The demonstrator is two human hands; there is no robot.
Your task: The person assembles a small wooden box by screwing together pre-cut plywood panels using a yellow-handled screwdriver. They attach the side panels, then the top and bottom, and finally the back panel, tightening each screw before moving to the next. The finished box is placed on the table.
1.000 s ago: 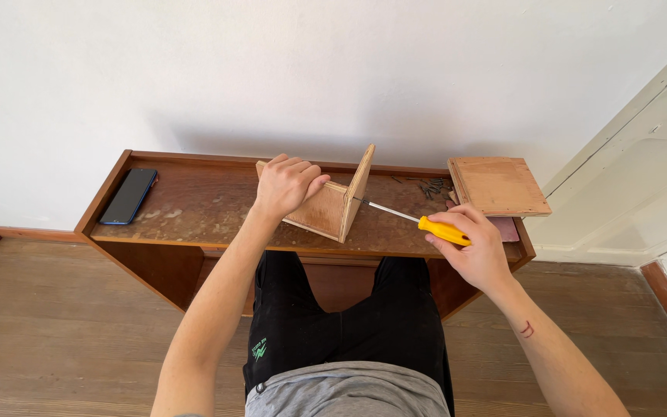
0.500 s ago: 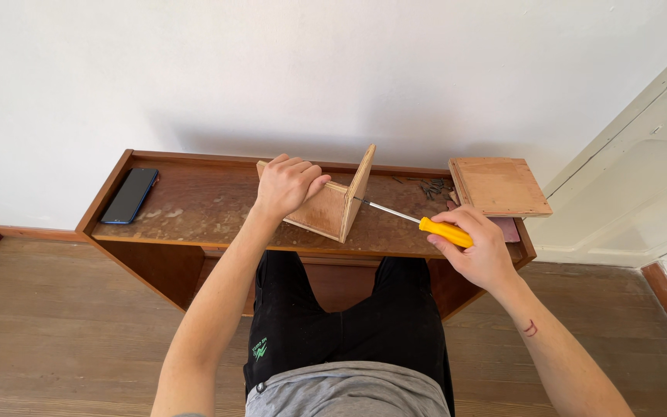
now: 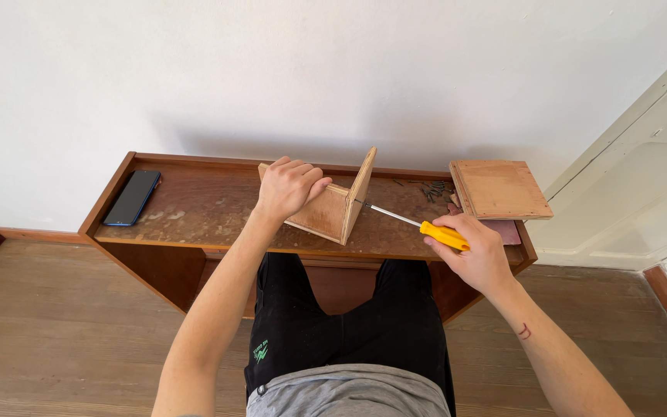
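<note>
Two hands on the joined wooden panels (image 3: 332, 207).
Your left hand (image 3: 287, 188) clamps them; your right hand (image 3: 476, 251) fists the yellow screwdriver (image 3: 418, 225), tip at the upright panel.

Wooden piece (image 3: 326, 210): two plywood boards meeting at a right angle, pale brown, raw-edged. One board lies tilted low, the other stands upright on edge, facing the screwdriver.
Where it sits: on the counter (image 3: 202, 212), around the middle, slightly turned.
Left hand (image 3: 287, 188): clamped over the top of the low board, fingers curled across its far edge, pinning it down.
Screwdriver (image 3: 418, 225): yellow handle, slim steel shaft, held nearly level and angled up-left. Its tip meets the outer face of the upright board.
Right hand (image 3: 472, 251): wrapped round the yellow handle, just off the counter's front edge.
</note>
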